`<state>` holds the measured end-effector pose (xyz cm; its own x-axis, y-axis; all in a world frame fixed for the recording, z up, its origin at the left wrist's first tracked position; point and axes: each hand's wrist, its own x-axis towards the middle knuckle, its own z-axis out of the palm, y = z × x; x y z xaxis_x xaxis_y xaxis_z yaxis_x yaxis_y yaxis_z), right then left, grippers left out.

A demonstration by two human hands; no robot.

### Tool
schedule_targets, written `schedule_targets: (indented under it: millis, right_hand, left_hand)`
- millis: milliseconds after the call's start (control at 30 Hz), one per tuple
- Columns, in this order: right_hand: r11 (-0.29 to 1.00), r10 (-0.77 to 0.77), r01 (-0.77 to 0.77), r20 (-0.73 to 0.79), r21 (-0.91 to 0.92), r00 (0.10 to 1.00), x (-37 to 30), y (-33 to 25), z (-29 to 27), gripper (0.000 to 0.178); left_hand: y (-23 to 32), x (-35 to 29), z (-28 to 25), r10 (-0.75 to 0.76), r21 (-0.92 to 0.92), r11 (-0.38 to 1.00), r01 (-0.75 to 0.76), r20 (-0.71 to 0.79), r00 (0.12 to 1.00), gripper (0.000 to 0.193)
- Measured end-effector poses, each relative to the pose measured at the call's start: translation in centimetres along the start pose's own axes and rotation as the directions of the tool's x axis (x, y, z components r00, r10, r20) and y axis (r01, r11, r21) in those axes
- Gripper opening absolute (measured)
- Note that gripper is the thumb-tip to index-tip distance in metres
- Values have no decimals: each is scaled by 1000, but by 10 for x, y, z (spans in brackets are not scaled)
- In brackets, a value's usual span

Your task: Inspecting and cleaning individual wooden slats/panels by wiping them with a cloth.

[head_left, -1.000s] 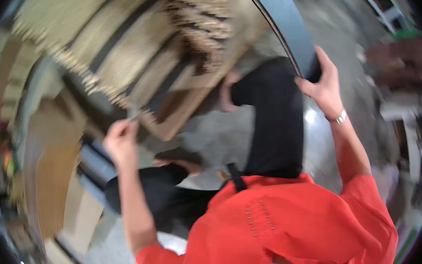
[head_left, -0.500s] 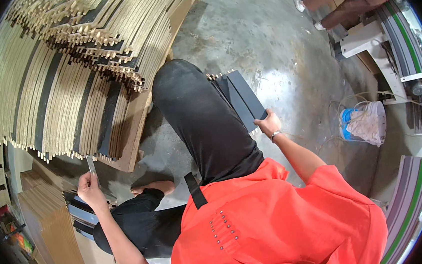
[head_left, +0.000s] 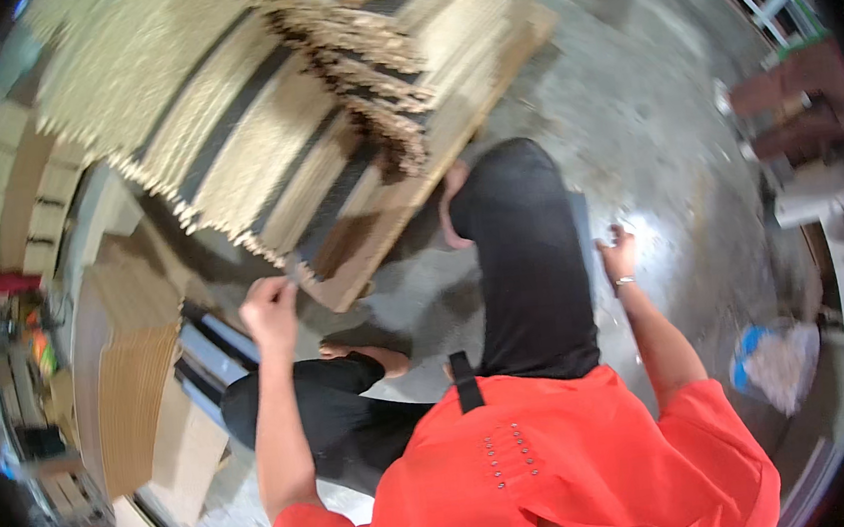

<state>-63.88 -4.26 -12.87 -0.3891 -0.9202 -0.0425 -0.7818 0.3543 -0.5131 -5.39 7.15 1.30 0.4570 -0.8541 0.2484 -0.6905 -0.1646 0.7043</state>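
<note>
My left hand (head_left: 271, 312) is closed in a pinch on a thin flat metallic strip (head_left: 294, 267), blurred by motion, whose exact kind I cannot make out. It is beside the lower corner of a big stack of pale, peg-ended boards (head_left: 224, 180) with dark ones among them. To the right of my raised knee, my right hand (head_left: 619, 254) has its thumb and fingers apart, with nothing visible in them. Close to it a narrow part of a blue-grey panel (head_left: 580, 214) shows; my knee covers the rest.
The stack rests on a wooden base board (head_left: 372, 268). At left stand brown sheets (head_left: 128, 339) and grey-blue panels (head_left: 210, 344). A bucket (head_left: 777, 363) with pale contents is at lower right. Another person's legs (head_left: 795, 110) are at far right.
My view has swung left, so the scene sits farther right. My right hand has come off the grey panels. The left hand still pinches the strip by the stack.
</note>
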Motion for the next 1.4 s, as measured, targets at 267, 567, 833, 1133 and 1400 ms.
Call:
schedule_targets:
  millis: [267,567,833,1133,1400]
  right_hand:
    - [478,-628,600,-228,642,744,19,-330,-76,27]
    - [223,-962,970,186,98,202,-19,-542,43,60]
    - [252,-907,933,274,-257,321,-27,-601,68,73]
    - [233,-916,963,303,-133,263,6,-600,76,73]
    - [274,-860,928,369,-252,354,-38,-595,33,72]
  left_hand:
    - [37,-3,-21,151,63,987,-146,-88,985,6]
    - [40,-2,-31,181,109,980,-167,-131,975,6]
    - [35,10,-51,147,34,989,-143,-230,962,7]
    - [38,14,-57,175,65,984,-165,-205,963,8]
    - [39,9,-66,148,39,989,-143,-256,955,8]
